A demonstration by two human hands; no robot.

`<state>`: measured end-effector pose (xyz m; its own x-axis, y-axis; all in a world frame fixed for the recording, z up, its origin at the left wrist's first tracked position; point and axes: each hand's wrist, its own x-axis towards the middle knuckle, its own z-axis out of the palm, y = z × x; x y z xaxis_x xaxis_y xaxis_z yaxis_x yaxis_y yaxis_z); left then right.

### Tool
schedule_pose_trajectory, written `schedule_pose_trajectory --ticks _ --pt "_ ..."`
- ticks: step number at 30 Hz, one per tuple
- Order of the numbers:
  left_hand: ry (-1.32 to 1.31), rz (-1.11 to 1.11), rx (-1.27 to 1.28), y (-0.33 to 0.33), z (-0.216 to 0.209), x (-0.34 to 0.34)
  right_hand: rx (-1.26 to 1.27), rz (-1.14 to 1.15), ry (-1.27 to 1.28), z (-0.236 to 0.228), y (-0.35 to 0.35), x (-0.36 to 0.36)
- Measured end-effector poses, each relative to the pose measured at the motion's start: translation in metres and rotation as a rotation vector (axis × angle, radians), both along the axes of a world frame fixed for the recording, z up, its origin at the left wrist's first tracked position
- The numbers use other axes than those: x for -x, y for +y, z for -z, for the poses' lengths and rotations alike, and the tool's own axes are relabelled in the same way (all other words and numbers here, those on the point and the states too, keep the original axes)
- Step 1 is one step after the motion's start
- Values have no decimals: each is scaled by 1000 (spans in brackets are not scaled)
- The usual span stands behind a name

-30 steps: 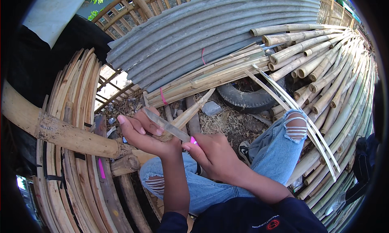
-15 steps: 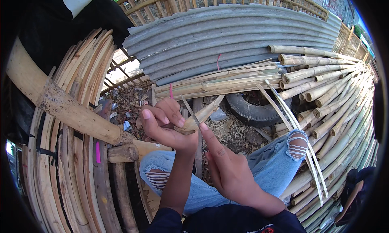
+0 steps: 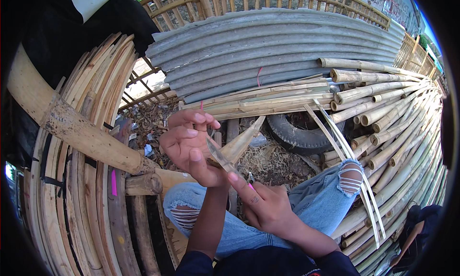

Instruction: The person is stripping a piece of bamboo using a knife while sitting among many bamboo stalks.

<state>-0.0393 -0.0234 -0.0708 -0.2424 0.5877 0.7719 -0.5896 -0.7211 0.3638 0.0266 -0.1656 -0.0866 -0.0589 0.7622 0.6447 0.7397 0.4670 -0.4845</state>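
My right hand point(image 3: 270, 206) is closed around a knife, its index finger stretched along the base of the blade. The narrow metal blade point(image 3: 219, 155) points up and left toward my left palm. A small pink part shows beside the right fingers; most of the handle is hidden in the fist. My left hand point(image 3: 191, 146) is turned palm up, with its fingers apart and loosely bent, close to the blade tip. Just beyond the blade is a tapered pale bamboo piece point(image 3: 243, 140), its near end hidden behind the blade and left hand. I cannot tell whether the left hand touches it.
A thick bamboo pole point(image 3: 81, 127) slants in from the left, above stacked split bamboo point(image 3: 62, 199). Ahead lie a tyre point(image 3: 302, 137) and a corrugated sheet point(image 3: 278, 46). Bamboo poles point(image 3: 373, 98) fill the right side. Two thin strips point(image 3: 360, 180) rest against my right knee.
The knife has come down and nearer, off the tapered bamboo piece. My left hand has shifted slightly left and its fingers have spread.
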Motion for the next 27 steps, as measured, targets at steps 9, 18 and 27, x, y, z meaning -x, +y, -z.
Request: schedule_pose_trajectory --ticks 9,18,27 --pt "141 -36 -93 2 -2 0 13 -40 70 -2 3 -6" --pt "148 108 -102 4 -3 0 -37 -129 68 15 13 -18" --pt "5 97 2 5 1 -1 -116 -76 77 12 12 -14"
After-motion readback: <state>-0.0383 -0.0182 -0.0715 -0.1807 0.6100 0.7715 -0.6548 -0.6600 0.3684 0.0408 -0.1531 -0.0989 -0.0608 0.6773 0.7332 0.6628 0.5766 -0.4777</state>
